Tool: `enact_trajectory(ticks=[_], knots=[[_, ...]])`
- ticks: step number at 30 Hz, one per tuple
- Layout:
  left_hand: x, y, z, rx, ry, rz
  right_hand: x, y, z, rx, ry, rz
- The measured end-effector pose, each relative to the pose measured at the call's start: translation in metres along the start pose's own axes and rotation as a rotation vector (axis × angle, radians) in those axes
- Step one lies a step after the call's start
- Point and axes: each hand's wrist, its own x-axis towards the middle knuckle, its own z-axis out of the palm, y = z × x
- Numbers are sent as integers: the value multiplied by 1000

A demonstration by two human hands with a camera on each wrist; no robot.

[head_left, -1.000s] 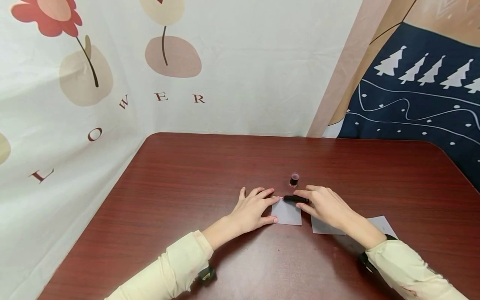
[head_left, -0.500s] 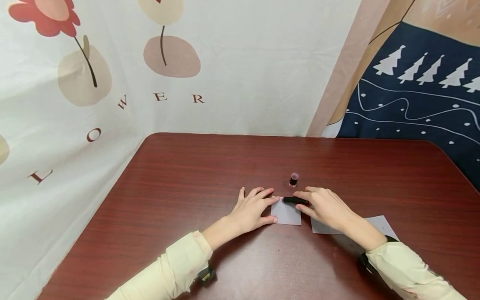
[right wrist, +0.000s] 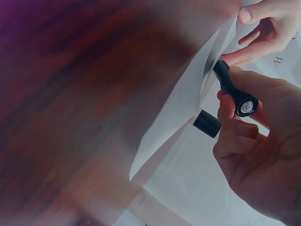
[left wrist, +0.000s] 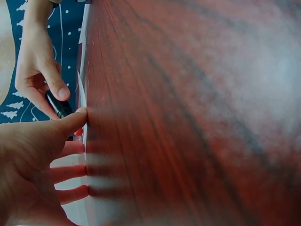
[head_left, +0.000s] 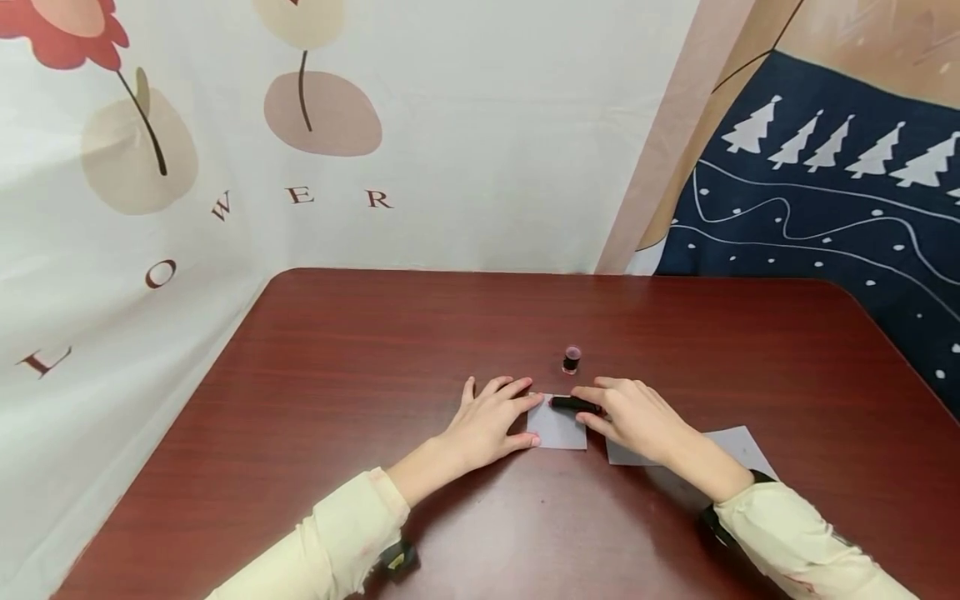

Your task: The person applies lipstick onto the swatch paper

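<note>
A small square sheet of grey-white paper (head_left: 557, 429) lies on the table. My left hand (head_left: 487, 429) rests at its left side with fingers spread, the thumb and index fingertips on the paper's edge. With thumb and fingers my right hand (head_left: 637, 417) pinches a black stamp (head_left: 573, 404), narrow in the middle, held nearly level close over the paper's top part. A red end shows on the stamp's left in the head view. In the right wrist view a round white label marks the stamp's near end (right wrist: 246, 107).
Just beyond the paper stands a small black-and-clear pinkish cap or pot (head_left: 572, 360). Another grey sheet (head_left: 738, 450) lies under the right forearm. The dark red wooden table (head_left: 420, 325) ends at a printed curtain (head_left: 480, 167) behind and to the left.
The whole head view has shifted, so everything sits a little further left. Both hands, the stamp and the paper keep nearly the same places relative to each other.
</note>
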Motion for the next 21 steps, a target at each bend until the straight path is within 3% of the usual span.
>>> enact_trajectory(ticks=[10,21], knots=[[-5,-5,-1,-5,2,-13,3,-3,3,-7,16,-22],[-1,-1,1,1,-7,4,-4,-4,-1,-18,16,2]])
